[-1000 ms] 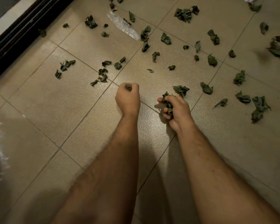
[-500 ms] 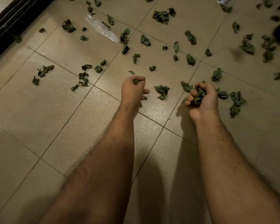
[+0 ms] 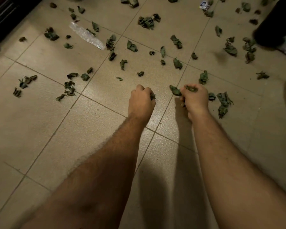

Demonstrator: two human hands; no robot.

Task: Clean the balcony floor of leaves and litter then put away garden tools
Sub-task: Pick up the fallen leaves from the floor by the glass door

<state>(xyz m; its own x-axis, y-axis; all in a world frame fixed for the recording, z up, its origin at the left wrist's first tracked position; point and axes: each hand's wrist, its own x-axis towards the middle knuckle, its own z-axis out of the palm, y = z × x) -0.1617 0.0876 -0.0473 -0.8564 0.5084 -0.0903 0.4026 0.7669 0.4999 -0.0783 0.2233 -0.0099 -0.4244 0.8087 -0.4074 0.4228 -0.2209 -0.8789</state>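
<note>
left hand (image 3: 141, 100): fist curled round leaves (image 3: 153, 96), saving trips
right hand (image 3: 195, 98): clutched a leaf bunch (image 3: 175, 91) just off the floor (image 3: 40, 129)

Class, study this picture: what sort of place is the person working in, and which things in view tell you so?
Probably a balcony or patio floor beside a doorway. Clues: beige floor tiles strewn with green leaves, a dark sliding-door track along the upper left edge, and a clear plastic wrapper lying as litter.

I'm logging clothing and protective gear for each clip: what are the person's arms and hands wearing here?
Nothing shows: the left hand and the right hand are bare, with no gloves, rings, watch or bands in view. Both forearms are bare and hairy down to the frame's bottom edge, with no sleeve visible.
</note>
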